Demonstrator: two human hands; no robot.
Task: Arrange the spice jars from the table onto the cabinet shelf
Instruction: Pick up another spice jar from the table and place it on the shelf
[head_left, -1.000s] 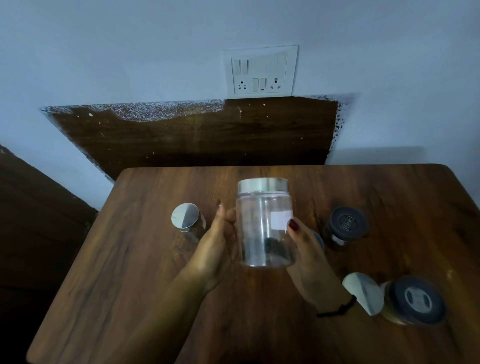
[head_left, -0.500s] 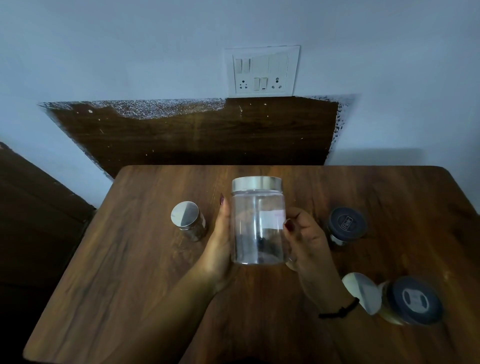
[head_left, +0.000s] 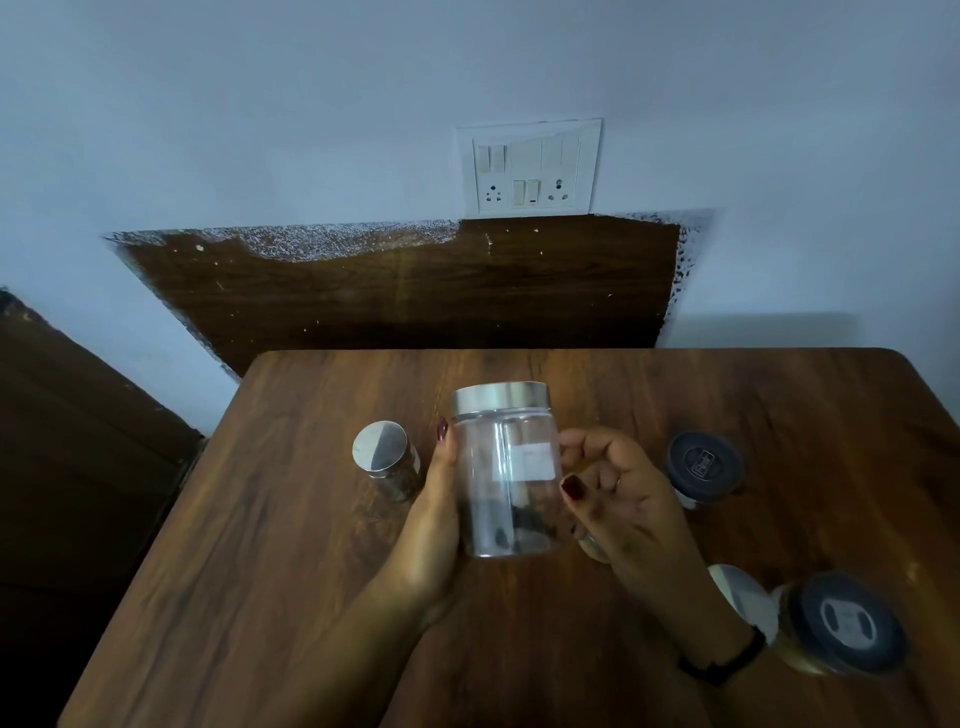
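The person holds a clear jar (head_left: 506, 467) with a silver lid over the middle of the table (head_left: 291, 519). The jar shows side-on, lid towards the table's far edge, with a white label on its front and a few dark bits at its bottom. The left hand (head_left: 434, 525) is wrapped round the jar's left side, palm flat against the wall and thumb lying up along it to just under the lid. The right hand (head_left: 621, 501) sits at the jar's right side with its fingers curled. Its thumb tip touches the wall below the label, but I cannot tell whether it truly grips. A black wristband (head_left: 727, 660) circles that wrist.

On the table's left half, just beside the left hand, stands a small steel-lidded jar (head_left: 387, 460). On the table's right half stands a dark-lidded jar (head_left: 704, 467). Nearer the table's front right corner a pale-lidded jar (head_left: 743, 603) and a second dark-lidded jar (head_left: 847, 626) sit close together. A switch plate (head_left: 535, 166) is on the wall beyond the table's far edge.
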